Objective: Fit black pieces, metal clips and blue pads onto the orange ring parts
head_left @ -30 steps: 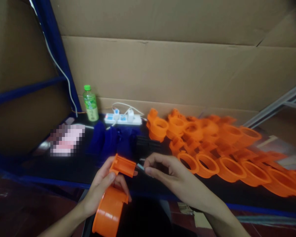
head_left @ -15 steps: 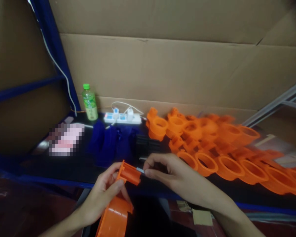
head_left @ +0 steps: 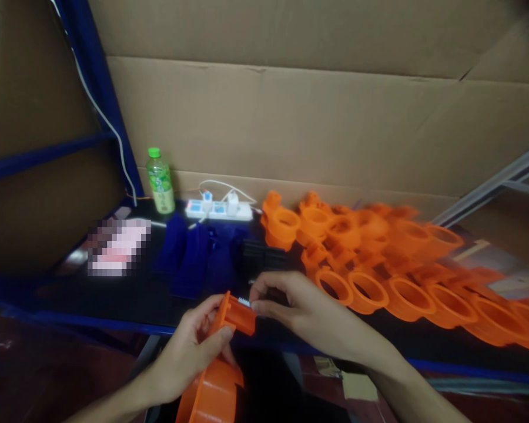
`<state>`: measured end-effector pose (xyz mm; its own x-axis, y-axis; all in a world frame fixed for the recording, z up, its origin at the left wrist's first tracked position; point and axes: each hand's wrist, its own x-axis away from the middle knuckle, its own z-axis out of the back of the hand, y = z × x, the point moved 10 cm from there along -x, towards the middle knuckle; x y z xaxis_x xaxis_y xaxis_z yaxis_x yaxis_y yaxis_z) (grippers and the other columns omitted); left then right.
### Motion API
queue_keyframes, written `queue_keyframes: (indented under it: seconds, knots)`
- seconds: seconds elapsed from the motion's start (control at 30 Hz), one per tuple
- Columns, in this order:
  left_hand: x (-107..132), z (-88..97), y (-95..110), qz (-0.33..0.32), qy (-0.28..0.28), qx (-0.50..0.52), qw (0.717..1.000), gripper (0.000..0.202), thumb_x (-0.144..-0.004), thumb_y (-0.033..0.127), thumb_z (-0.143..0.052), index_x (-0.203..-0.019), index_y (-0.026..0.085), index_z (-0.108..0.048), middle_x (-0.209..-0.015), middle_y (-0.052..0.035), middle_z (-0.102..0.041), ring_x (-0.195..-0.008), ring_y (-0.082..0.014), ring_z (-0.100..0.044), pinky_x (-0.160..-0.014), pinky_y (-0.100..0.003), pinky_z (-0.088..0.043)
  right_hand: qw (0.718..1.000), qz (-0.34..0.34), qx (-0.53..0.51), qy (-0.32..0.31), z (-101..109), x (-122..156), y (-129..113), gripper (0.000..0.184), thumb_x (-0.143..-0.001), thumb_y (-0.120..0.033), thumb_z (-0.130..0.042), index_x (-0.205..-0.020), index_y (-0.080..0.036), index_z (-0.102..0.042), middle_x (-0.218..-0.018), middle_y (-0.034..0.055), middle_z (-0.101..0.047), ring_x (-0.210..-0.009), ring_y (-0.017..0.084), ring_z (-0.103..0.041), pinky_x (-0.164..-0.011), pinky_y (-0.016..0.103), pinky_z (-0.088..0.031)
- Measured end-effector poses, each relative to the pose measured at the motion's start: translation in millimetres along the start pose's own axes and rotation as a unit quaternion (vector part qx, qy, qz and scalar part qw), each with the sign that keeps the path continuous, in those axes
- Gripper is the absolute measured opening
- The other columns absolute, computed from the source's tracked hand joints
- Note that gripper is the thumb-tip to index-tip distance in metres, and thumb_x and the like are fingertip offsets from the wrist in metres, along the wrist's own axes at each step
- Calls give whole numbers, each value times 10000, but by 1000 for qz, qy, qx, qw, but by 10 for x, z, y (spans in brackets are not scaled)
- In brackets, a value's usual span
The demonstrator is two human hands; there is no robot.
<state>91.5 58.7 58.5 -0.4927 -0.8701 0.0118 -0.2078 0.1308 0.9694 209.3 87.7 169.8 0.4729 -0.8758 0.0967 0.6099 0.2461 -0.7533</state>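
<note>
My left hand (head_left: 194, 352) is closed around an orange plastic part (head_left: 223, 364), a round cup with a boxy neck (head_left: 238, 314) at its top, held over the table's near edge. My right hand (head_left: 291, 308) is pinched on a small pale, ridged piece (head_left: 244, 301) and presses it against the top of that neck. The piece is too small to name. Both forearms come in from the bottom of the view.
Rows of several matching orange parts (head_left: 379, 264) cover the right side of the dark table (head_left: 127, 294). Blue cloth (head_left: 198, 252), a black block (head_left: 264, 255), a white power strip (head_left: 218, 210) and a green-capped bottle (head_left: 160, 181) stand behind my hands. Cardboard (head_left: 317, 123) walls the back.
My left hand has tilted the orange part and shifted it slightly right and down. My right hand has brought the small pale piece onto the part's neck.
</note>
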Motion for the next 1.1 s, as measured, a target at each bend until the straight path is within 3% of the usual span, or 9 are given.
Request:
queue_keyframes:
  seconds: [0.23, 0.4, 0.47, 0.53, 0.63, 0.77, 0.93, 1.1]
  knots:
    - [-12, -75, -8, 14, -13, 11, 1000, 540, -963, 391, -608, -1401, 124, -439, -725, -86, -736, -617, -216, -719, -607, -286, -526, 1000, 10, 1, -26, -84, -87, -74, 125, -924, -195, -566, -883, -170, -682, -793, 6, -680, -727, 132, -597, -611, 222, -431]
    - [11, -3, 16, 7, -5, 5, 1000, 585, -979, 396, -580, -1456, 126, -377, -705, -80, -737, -615, -205, -715, -596, -261, -513, 999, 25, -18, -21, -87, -85, -149, 155, -957, -253, -564, -908, -170, -686, -812, 8, -691, -743, 134, -613, -644, 225, -471]
    - [24, 0, 50, 2, -16, 27, 1000, 582, -984, 409, -561, -1460, 136, -368, -710, -81, -737, -626, -218, -722, -594, -271, -521, 998, 53, -8, 16, 35, -78, -167, 197, -971, -316, -565, -951, -183, -709, -869, 17, -717, -786, 143, -640, -691, 239, -495]
    - [32, 13, 98, -7, -19, 54, 998, 549, -986, 420, -546, -1439, 151, -392, -772, -102, -751, -653, -238, -736, -601, -293, -541, 992, 77, 33, 94, 282, -73, -122, 222, -966, -362, -578, -1002, -205, -731, -957, 31, -743, -850, 160, -668, -753, 266, -512]
    - [24, 93, 155, -30, 7, 86, 996, 437, -992, 418, -521, -1348, 167, -484, -996, -164, -762, -657, -232, -744, -574, -289, -546, 968, 81, 119, 206, 681, -84, 80, 234, -950, -371, -591, -1026, -217, -749, -1017, 53, -756, -888, 195, -686, -787, 313, -525]
    - [-7, 130, 148, -44, 18, 95, 994, 368, -997, 394, -504, -1279, 160, -538, -1100, -195, -746, -655, -225, -745, -552, -277, -544, 946, 46, 223, 233, 915, -195, 445, 203, -943, -323, -592, -1023, -230, -754, -1041, 48, -762, -873, 210, -695, -783, 334, -530]
    - [-15, 111, 145, -52, 7, 87, 995, 361, -1000, 388, -496, -1280, 164, -538, -1156, -208, -728, -657, -225, -748, -564, -289, -561, 933, 47, 299, 196, 826, -273, 638, 151, -923, -297, -635, -1014, -249, -746, -1064, 25, -751, -900, 209, -702, -780, 326, -532]
    - [-19, 126, 144, -46, 12, 92, 995, 357, -1009, 384, -480, -1289, 168, -530, -1127, -198, -741, -650, -226, -748, -554, -288, -557, 923, 89, 329, 178, 613, -276, 513, 165, -925, -279, -647, -1064, -248, -730, -1076, 33, -735, -960, 204, -693, -795, 312, -533]
